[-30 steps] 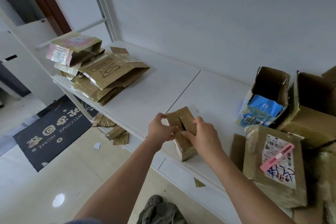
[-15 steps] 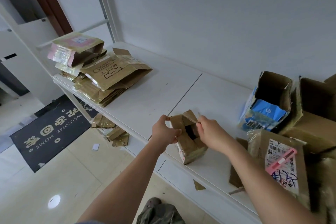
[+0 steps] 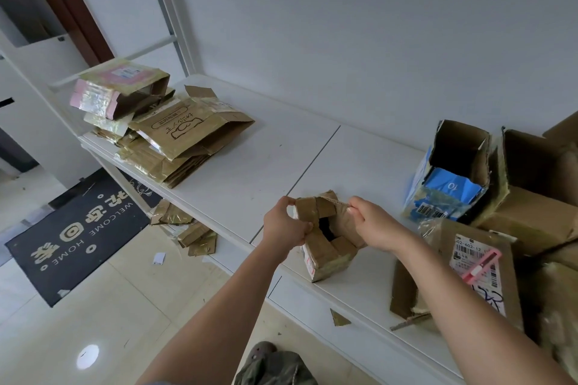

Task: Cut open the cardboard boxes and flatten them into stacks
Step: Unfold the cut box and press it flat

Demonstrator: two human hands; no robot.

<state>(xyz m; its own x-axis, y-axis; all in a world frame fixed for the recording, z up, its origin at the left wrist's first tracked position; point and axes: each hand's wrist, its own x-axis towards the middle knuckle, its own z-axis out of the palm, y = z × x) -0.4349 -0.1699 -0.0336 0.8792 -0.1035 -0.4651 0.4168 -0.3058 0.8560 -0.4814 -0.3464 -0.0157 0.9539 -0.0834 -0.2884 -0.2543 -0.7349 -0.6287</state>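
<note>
Wider now, the flaps of the small box (image 3: 325, 237) gape further than a moment ago, dark hole showing. Left hand (image 3: 286, 225) grips the near-left flap, right hand (image 3: 373, 223) pinches the far-right one, box standing at the white surface's (image 3: 250, 178) front edge. Right, a labelled box (image 3: 478, 269) carries a pink cutter (image 3: 481, 262). Beyond, a blue-flapped open box (image 3: 453, 172); far left, the flattened stack (image 3: 169, 141)

Two hands (image 3: 286, 225) (image 3: 373, 223); one small box (image 3: 328, 247); one flattened stack (image 3: 175, 147); one pink cutter (image 3: 481, 262); one doormat (image 3: 75, 234).
</note>
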